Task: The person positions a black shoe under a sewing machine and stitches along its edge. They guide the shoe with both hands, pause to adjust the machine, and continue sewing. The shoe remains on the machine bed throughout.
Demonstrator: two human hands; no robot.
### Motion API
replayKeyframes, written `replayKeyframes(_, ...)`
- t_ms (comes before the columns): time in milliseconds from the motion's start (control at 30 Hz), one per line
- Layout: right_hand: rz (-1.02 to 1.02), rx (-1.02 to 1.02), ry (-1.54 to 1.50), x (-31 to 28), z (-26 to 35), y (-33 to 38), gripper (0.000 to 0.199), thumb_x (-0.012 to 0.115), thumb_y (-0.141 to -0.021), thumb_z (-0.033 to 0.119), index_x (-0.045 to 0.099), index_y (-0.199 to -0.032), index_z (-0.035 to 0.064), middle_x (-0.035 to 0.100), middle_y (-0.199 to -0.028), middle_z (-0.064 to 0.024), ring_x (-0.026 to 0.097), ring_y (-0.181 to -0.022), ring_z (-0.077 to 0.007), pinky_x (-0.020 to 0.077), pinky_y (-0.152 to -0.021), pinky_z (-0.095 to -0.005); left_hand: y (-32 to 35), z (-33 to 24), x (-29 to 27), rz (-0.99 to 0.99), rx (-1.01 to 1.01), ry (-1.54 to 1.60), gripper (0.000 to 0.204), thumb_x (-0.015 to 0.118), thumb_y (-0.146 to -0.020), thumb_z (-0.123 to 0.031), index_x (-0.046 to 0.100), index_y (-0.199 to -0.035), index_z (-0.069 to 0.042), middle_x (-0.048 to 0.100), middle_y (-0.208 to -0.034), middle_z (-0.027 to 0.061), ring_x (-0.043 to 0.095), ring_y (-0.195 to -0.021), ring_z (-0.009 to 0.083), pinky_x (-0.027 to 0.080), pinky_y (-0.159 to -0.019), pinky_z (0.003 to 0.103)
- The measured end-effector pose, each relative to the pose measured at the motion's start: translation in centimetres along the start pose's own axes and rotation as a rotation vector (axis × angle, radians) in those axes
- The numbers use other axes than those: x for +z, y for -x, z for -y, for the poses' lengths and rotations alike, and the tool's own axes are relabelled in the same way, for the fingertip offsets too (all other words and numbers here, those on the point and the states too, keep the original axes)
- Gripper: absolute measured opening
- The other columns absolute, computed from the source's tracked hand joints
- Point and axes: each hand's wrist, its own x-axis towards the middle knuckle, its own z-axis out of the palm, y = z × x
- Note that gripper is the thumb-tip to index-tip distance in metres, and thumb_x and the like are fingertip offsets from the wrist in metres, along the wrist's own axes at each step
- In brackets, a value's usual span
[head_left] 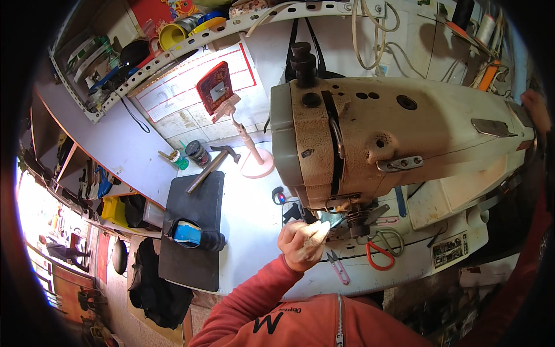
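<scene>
A worn beige sewing machine (358,133) fills the right half, its head and presser parts toward the middle. My left hand (302,244) is closed in a pinch just left of the needle area (355,222). What its fingertips hold is too small to make out. At the machine's far right end, my right hand (536,110) curls over the handwheel (530,141), its fingers only partly showing. Below the needle area lie scissors with red and green handles (380,254) and small pink thread snips (339,269).
Left of the machine, a dark board (191,254) carries a black roll-shaped piece with a blue inside (188,233). A hammer (205,170) overlaps its far edge. Behind stand a pink phone stand (254,162) and small jars (196,151). A loaded metal shelf (173,55) runs above.
</scene>
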Motion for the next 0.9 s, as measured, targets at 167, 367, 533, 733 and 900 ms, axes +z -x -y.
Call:
replayKeyframes(167, 0.083, 0.011, 0.222, 7.1, -6.9, -7.3, 0.024, 0.067, -0.089, 0.022, 0.067, -0.096, -0.0008, 0.068, -0.08, -0.0113, 0.066, -0.081, -0.0245, 0.0497, -0.072, -0.0388, 0.3, -0.2, -0.1, 0.032, -0.024, -0.004, 0.033, 0.075, -0.061, -0.002, 0.07, -0.091, -0.013, 0.066, -0.098, 0.0021, 0.057, -0.08, 0.0247, 0.049, -0.074, 0.036)
replayKeyframes(367, 0.096, -0.183, 0.088, 5.6, -8.3, -4.0, 0.032, 0.059, -0.093, 0.024, 0.065, -0.102, -0.0059, 0.067, -0.091, -0.0177, 0.064, -0.086, -0.0276, 0.0484, -0.076, -0.04, 0.1, 0.1, 0.1, 0.057, 0.016, 0.019, 0.035, 0.074, -0.059, -0.001, 0.068, -0.091, -0.013, 0.065, -0.099, 0.0022, 0.057, -0.081, 0.0252, 0.049, -0.072, 0.036)
replayKeyframes(533, 0.065, -0.293, -0.052, 3.4, -4.5, 0.8, 0.038, 0.053, -0.097, 0.025, 0.064, -0.106, -0.0102, 0.067, -0.1, -0.0231, 0.063, -0.09, -0.0301, 0.0474, -0.08, -0.041, 0.1, 0.1, 0.0, 0.074, 0.031, 0.023, 0.037, 0.074, -0.059, -0.001, 0.067, -0.093, -0.014, 0.063, -0.099, 0.0021, 0.057, -0.081, 0.0259, 0.05, -0.072, 0.036)
replayKeyframes(733, -0.049, -0.136, -0.58, 3.4, -1.5, 5.6, 0.041, 0.048, -0.1, 0.022, 0.061, -0.11, -0.0153, 0.066, -0.114, -0.0244, 0.062, -0.1, -0.0308, 0.0467, -0.088, -0.0384, 0.2, 0.1, 0.0, 0.074, 0.007, 0.042, 0.039, 0.075, -0.06, -0.001, 0.068, -0.095, -0.017, 0.062, -0.099, 0.0016, 0.056, -0.083, 0.026, 0.05, -0.073, 0.036)
replayKeyframes(900, -0.224, -0.095, -0.619, 4.2, -0.4, 6.9, 0.042, 0.047, -0.101, 0.02, 0.059, -0.118, -0.0161, 0.064, -0.121, -0.0234, 0.061, -0.108, -0.0281, 0.0453, -0.095, -0.0352, 0.2, 0.0, 0.0, 0.084, 0.004, 0.038, 0.039, 0.076, -0.061, -0.002, 0.067, -0.096, -0.018, 0.06, -0.098, 0.0008, 0.056, -0.083, 0.026, 0.049, -0.072, 0.036)
